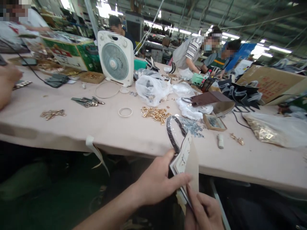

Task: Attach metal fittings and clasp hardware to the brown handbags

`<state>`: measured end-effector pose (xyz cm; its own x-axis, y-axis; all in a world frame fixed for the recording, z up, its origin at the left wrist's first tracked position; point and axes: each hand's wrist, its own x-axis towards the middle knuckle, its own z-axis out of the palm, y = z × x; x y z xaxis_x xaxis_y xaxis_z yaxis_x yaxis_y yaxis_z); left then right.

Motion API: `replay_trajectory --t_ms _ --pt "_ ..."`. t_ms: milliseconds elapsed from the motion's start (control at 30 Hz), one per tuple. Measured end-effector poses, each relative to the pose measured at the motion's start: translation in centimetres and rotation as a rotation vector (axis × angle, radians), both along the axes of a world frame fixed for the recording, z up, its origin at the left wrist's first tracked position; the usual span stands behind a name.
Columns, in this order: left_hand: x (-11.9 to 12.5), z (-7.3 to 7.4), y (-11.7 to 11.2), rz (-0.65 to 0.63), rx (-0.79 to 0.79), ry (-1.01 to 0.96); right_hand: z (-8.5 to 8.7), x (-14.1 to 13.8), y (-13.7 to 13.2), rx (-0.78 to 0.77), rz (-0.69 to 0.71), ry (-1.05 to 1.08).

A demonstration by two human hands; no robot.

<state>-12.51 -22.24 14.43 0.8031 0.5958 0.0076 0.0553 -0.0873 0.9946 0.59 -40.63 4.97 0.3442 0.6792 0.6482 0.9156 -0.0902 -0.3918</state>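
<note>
while the left hand gripped a pale panel between thumb and fingers, the right hand held its lower part, fingers bunched close together. the panel was tilted at the front edge of the table, with 1 dark looped handle rising from its top. beyond the handle lay a pile of gold-coloured hardware, with grey pieces to its right and 1 tape roll to its left. a white fan stood farther back.
</note>
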Motion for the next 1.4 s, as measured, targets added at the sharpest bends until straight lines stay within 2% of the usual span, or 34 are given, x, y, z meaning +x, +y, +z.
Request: replay_trajectory --t_ms 100,167,200,233,367,433,533,600,700,800,933,1033,1100,1200,1400 --pt "0.0 -3.4 0.8 0.133 -0.084 -0.059 -1.2 -1.3 2.6 -0.050 0.158 0.043" --pt "-0.7 -5.4 2.0 0.162 -0.164 -0.082 -1.3 -0.6 4.0 -0.096 0.316 0.085" --pt "-1.2 -6.3 2.7 0.166 -0.205 -0.080 -1.2 0.3 4.7 -0.103 0.350 0.100" --pt "-1.8 -7.1 3.4 0.163 -0.241 -0.074 -1.1 1.5 5.4 -0.095 0.337 0.107" --pt "-3.7 -9.1 5.6 0.131 -0.276 -0.100 -1.5 7.8 10.0 -0.065 0.078 0.118" --pt "-4.0 -9.7 6.5 0.092 -0.267 -0.121 -2.1 10.3 12.8 -0.173 0.066 0.217" --pt "-3.9 -10.6 7.9 0.067 -0.238 -0.106 -3.1 12.1 16.7 -0.311 0.158 0.416" --pt "-3.8 -11.2 8.9 0.110 -0.190 -0.029 -3.8 12.4 18.6 -0.348 0.181 0.475" --pt "-3.5 -11.8 10.5 0.258 -0.054 0.131 -4.8 12.3 20.7 -0.351 0.146 0.513" --pt "-3.0 -12.0 11.2 0.415 0.169 0.245 -5.9 12.5 21.8 -0.303 0.147 0.554" --pt "-1.6 -11.9 10.0 0.617 0.606 0.428 -6.7 12.5 22.4 -0.270 0.131 0.553" --pt "-0.2 -12.0 8.7 0.564 0.820 0.418 -6.7 12.1 22.5 -0.299 0.078 0.545" --pt "0.8 -12.3 8.3 0.502 0.833 0.386 -6.6 11.9 22.6 -0.337 0.045 0.530" --pt "1.7 -13.1 8.6 0.503 0.801 0.387 -6.9 12.1 22.8 -0.368 0.036 0.483" --pt "1.8 -14.4 9.7 0.526 0.785 0.347 -8.0 12.9 22.8 -0.267 0.127 0.380"
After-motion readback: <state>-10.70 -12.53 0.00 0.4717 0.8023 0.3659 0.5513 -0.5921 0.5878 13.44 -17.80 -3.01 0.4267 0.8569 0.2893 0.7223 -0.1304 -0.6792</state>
